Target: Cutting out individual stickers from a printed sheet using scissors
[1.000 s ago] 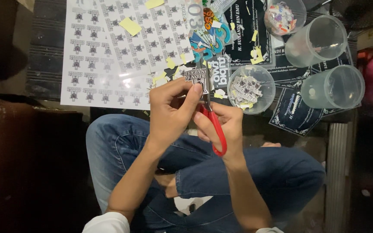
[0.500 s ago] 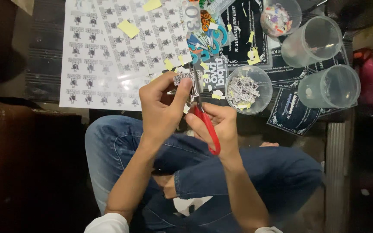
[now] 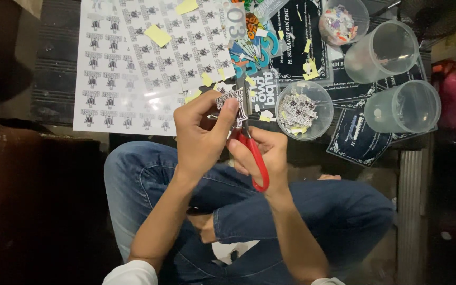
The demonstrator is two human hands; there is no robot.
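Sitting cross-legged in blue jeans (image 3: 312, 211), the person works over a low desk (image 3: 54, 79) strewn with paper. Largest on it is one white sheet of stickers (image 3: 127, 63), printed in rows of small dark emblems, lying up and to the left of the cup of cut-outs (image 3: 304, 110). Four clear plastic cups stand there in all: that one, holding trimmed pieces; two empty cups, one (image 3: 382, 51) up and to its right and one (image 3: 403, 106) directly to its right; and a smaller one (image 3: 342, 21) above it, holding colourful scraps. Several dark printed cards (image 3: 360, 140) lie under and around the cups. One pair of red-handled scissors (image 3: 254, 155) sits just left of the cup of cut-outs.

The left hand (image 3: 199, 140) curls upward, its grip pinching a small dark sticker piece (image 3: 230, 100) between thumb and fingertips, just left of that cup. The right hand (image 3: 267, 153) is wrapped closed through the scissor handles, blades pointing up at the piece.
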